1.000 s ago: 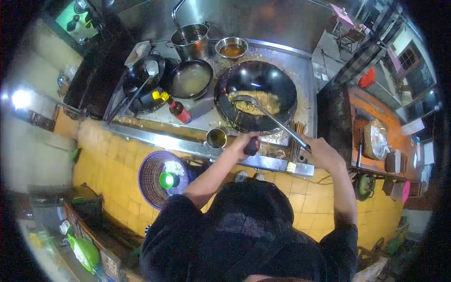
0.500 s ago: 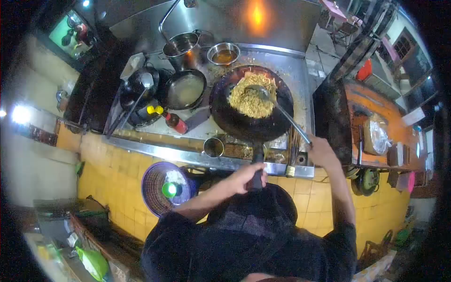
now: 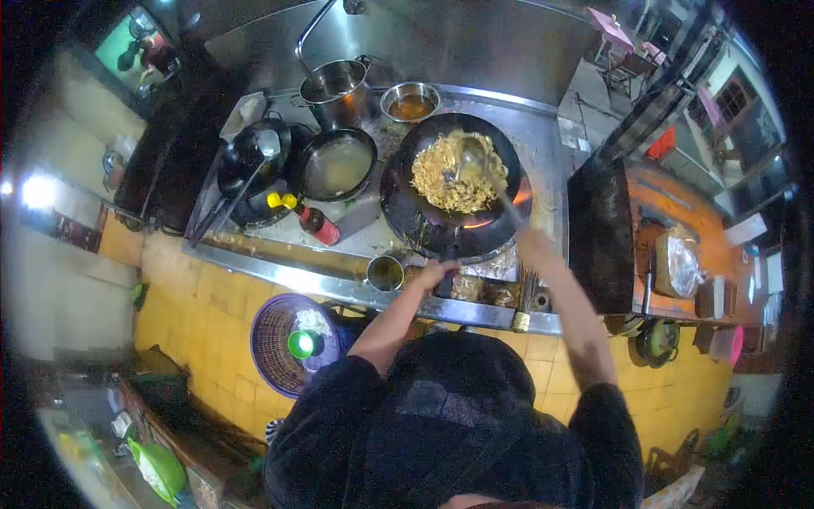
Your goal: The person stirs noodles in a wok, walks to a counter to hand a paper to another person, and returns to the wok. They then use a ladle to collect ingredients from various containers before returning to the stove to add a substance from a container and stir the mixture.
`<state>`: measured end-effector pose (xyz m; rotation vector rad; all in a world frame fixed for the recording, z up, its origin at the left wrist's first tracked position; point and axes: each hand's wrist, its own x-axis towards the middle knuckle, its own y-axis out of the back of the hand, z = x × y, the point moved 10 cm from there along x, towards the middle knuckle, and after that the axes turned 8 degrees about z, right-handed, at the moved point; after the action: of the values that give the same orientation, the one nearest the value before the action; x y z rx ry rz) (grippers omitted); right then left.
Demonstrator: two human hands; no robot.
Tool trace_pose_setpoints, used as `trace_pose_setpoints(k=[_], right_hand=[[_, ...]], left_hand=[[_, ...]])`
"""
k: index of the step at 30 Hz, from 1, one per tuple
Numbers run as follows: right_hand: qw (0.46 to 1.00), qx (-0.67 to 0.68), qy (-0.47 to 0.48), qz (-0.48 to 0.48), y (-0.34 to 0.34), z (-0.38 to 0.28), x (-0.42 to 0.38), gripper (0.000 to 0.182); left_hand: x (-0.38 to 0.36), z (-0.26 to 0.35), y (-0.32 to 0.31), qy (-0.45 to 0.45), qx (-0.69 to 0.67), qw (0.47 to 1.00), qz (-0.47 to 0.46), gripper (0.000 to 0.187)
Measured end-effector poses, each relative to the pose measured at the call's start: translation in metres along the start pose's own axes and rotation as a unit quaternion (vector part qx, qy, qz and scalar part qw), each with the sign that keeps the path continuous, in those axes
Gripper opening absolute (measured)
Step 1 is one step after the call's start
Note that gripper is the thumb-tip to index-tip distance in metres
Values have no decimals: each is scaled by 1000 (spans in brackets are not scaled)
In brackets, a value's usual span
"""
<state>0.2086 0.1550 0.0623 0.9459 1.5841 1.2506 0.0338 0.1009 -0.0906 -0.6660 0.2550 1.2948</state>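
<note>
My left hand (image 3: 437, 273) is closed around the handle (image 3: 447, 265) of a black wok (image 3: 415, 220), near the front edge of the stove. Brown noodles (image 3: 445, 174) lie in the far half of the wok. My right hand (image 3: 536, 248), blurred by motion, grips the long handle of a metal ladle (image 3: 472, 158). The ladle's rounded head rests among the noodles, on their right side. Flame (image 3: 519, 197) shows at the wok's right rim, and a small orange glow appears near its front.
Left of the wok are a pan of cloudy liquid (image 3: 339, 165), a tall pot (image 3: 335, 89), a steel bowl (image 3: 410, 103) and a red-labelled bottle (image 3: 320, 227). A metal cup (image 3: 386, 272) stands near the front edge. A purple basket (image 3: 275, 352) sits on the yellow floor.
My left hand has moved forward with the wok handle. My right hand has shifted forward and left, and the noodles have spread. The orange glow on the back wall is gone; flame shows at the wok's right.
</note>
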Motion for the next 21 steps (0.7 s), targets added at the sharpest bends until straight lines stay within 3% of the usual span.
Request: trace_pose_setpoints(k=[2, 3, 4, 5, 6, 8, 10, 12, 13, 14, 15, 17, 18, 21], right_hand=[[999, -29, -9, 17, -1, -11, -4, 33], [995, 91, -33, -16, 7, -13, -17, 34], [975, 210, -59, -48, 22, -15, -30, 37], [986, 153, -59, -29, 63, -14, -50, 38], [994, 97, -56, -10, 101, -15, -74, 40], [991, -107, -41, -62, 120, -19, -99, 49], [995, -94, -1, -40, 119, -24, -113, 49], [995, -86, 37, -20, 117, -27, -125, 50], [996, -80, 40, -6, 119, -27, -126, 51], [996, -72, 43, 4, 118, -26, -130, 51], [997, -73, 41, 6, 110, -25, -132, 51], [996, -81, 5, 45, 101, -19, -127, 54], [996, -76, -4, 38, 97, -20, -134, 54], [997, -42, -4, 68, 97, -19, -140, 53]], left_hand=[[-12, -12, 0, 118, -5, 991, 58, 20], [-27, 4, -18, 92, -66, 993, 44, 20], [-40, 5, -33, 145, -129, 973, 126, 19], [-115, 68, -74, 194, -129, 955, 182, 17], [-114, 88, -114, 119, -346, 931, -4, 17], [-168, 120, -146, 228, -367, 901, -46, 17], [-158, 118, -133, 229, -364, 900, -67, 17], [-117, 94, -92, 185, -356, 912, -88, 16], [-106, 73, -68, 130, -285, 949, -23, 15], [-105, 40, -48, 172, -246, 948, 104, 13], [-119, 61, -63, -88, -66, 991, 71, 13], [-160, 80, -104, -73, -28, 997, 16, 13], [-212, 62, -137, 216, -181, 959, 14, 13], [-186, 72, -121, 210, -164, 964, 12, 14]])
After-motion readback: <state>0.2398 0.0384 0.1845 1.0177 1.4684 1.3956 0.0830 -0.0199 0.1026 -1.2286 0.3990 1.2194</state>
